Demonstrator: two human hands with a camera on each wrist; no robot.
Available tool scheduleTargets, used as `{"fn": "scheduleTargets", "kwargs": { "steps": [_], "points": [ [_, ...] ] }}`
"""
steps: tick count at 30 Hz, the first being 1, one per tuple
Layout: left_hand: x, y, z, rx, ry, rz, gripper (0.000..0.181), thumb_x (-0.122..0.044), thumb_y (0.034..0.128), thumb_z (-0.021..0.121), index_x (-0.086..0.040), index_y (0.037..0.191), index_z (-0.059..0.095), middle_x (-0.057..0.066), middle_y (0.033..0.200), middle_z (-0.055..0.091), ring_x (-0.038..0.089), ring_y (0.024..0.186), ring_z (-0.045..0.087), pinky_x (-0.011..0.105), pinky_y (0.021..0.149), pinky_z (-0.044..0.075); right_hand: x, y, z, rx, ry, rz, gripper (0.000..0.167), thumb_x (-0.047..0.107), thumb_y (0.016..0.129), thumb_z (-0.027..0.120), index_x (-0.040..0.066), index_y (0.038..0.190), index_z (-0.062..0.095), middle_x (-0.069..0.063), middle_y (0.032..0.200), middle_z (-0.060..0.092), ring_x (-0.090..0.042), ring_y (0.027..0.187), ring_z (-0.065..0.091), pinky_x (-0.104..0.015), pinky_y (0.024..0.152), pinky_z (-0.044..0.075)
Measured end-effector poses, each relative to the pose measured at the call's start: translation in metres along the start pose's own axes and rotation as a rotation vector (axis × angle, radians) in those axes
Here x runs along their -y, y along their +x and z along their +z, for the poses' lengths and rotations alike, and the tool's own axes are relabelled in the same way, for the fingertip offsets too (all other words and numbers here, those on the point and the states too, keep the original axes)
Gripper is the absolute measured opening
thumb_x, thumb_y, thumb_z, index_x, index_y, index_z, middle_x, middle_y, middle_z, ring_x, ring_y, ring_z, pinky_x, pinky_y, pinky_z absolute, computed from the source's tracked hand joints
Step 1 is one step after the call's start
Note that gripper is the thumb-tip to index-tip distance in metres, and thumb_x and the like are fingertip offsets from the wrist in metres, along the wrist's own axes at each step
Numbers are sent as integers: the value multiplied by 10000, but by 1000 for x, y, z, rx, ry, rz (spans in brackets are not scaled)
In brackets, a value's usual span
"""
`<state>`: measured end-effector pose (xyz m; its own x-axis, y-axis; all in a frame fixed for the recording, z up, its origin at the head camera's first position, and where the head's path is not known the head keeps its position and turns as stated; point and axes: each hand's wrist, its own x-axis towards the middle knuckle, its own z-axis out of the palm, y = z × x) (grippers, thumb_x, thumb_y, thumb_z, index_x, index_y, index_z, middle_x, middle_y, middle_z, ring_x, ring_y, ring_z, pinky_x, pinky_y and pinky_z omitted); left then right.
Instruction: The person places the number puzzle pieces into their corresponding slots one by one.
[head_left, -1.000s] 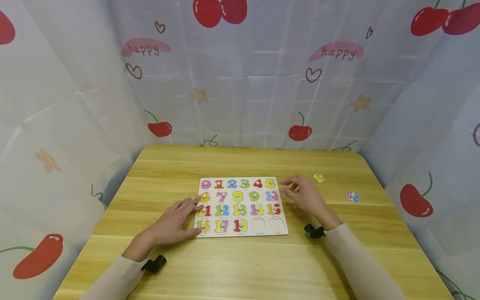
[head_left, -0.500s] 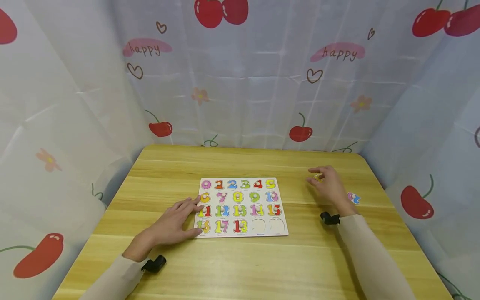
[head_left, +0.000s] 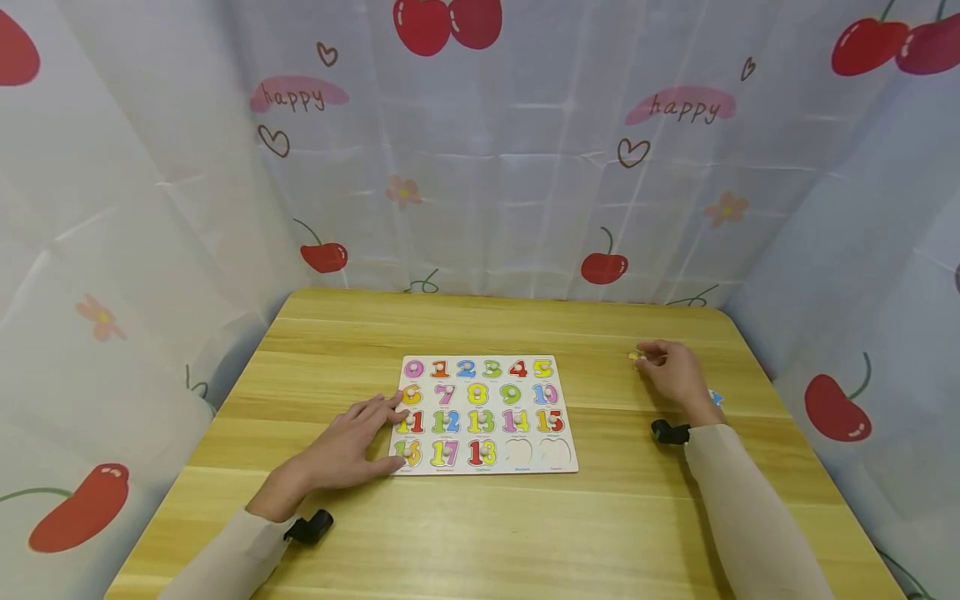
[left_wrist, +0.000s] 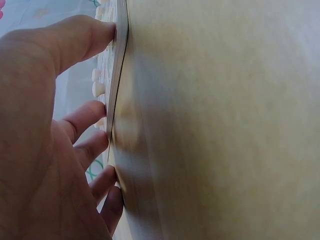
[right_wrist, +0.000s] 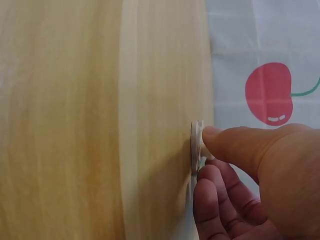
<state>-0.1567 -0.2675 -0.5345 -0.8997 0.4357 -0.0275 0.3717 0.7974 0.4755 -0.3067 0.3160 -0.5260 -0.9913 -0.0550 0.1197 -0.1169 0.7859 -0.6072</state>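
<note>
A white number puzzle board (head_left: 495, 410) lies on the table, its knobbed number pieces running from 0 in the top row to 17 and 18 in the bottom row. Two outlined recesses show at its lower right. My left hand (head_left: 341, 450) rests on the board's left edge with fingers spread; in the left wrist view the thumb and fingertips touch it. Right of the board, my right hand (head_left: 673, 375) pinches the knob of a small yellow-and-green number puzzle piece (head_left: 636, 356). That piece (right_wrist: 196, 147) appears edge-on in the right wrist view, close to the tabletop.
A blue-and-pink number piece (head_left: 717, 397) lies behind my right wrist, mostly hidden. The wooden table (head_left: 480, 533) is bounded by a cherry-print curtain (head_left: 510, 183) at the back and both sides. A black wrist camera (head_left: 309, 527) sits on my left sleeve, another (head_left: 670, 432) on my right.
My right hand has moved right from beside the board to the yellow-and-green piece, and its fingers have closed on the knob. The left hand has stayed on the board.
</note>
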Motion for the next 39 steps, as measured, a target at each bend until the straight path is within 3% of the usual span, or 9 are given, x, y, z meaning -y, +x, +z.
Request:
{"fn": "scheduleTargets", "kwargs": {
  "steps": [5,14,21,30,39],
  "points": [
    [-1,1,0,4,4,0,778,-551,1061,808,-175,1702,579,79,1927,360,506,1757,357,847,1317,350,-7,3,2,-12,-34,11,239,133,1142,753,-33,1295,832,-273,1210,834,-400,1035,770,-348,832,556],
    [-1,1,0,4,2,2,780,-552,1061,807,-176,1704,578,81,1924,365,509,1756,358,853,1312,349,5,-1,2,-52,-60,-12,201,182,1129,791,23,1219,873,-222,1134,861,-375,989,786,-379,830,564],
    [-1,1,0,7,3,-2,796,-551,1063,803,-165,1717,564,85,1926,360,509,1757,354,852,1317,343,39,-12,3,-61,-48,-120,161,179,1103,825,56,1187,885,-187,1084,857,-299,922,758,-328,773,546],
    [-2,-1,-1,4,-8,0,778,-541,1071,798,-154,1708,577,97,1932,343,525,1755,346,863,1311,336,89,-40,26,-36,-59,-257,92,135,1052,882,66,1111,895,-120,1008,812,-195,850,676,-273,754,523],
    [-1,0,1,4,-4,-4,779,-558,1069,794,-168,1707,575,82,1934,343,514,1757,346,860,1314,337,125,-72,56,66,-4,-351,67,65,990,928,78,1047,894,-28,939,758,-106,805,614,-216,691,516]
  ]
}}
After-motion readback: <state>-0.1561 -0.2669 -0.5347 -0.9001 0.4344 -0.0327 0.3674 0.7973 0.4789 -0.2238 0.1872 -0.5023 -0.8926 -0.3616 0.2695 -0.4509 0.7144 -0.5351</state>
